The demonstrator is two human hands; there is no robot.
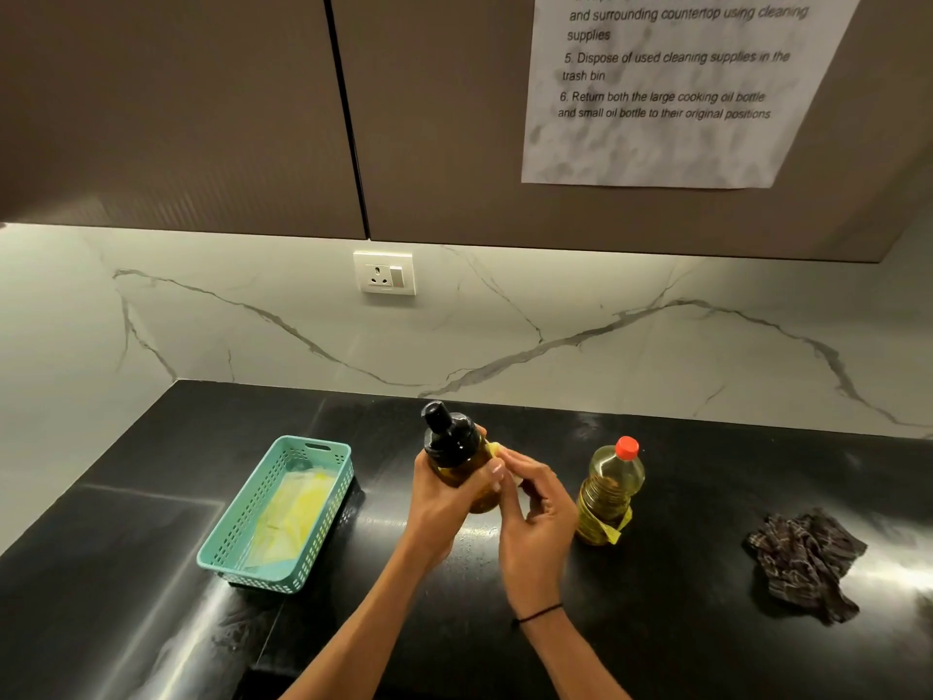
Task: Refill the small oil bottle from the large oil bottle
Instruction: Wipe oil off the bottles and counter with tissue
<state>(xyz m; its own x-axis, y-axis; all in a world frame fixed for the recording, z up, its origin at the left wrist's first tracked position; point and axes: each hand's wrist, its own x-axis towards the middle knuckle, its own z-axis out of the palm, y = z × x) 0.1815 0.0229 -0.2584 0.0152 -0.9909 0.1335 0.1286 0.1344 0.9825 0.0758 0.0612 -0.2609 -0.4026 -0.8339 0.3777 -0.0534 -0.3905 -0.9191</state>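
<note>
My left hand [444,502] grips the small oil bottle [454,447], a dark amber bottle with a black spout cap, held tilted above the black counter. My right hand [535,507] touches the bottle's right side, its fingertips pinching a small yellow piece, perhaps a cloth or label, against the glass. The large oil bottle [613,490] stands upright on the counter just right of my hands, clear plastic with yellow oil, a red cap on top and a yellow label low down.
A teal plastic basket [237,543] holding yellow and white packets sits to the left. A crumpled dark checked cloth [802,560] lies at the right. A marble backsplash with a wall socket [384,273], cabinets and a taped instruction sheet [666,88] are behind.
</note>
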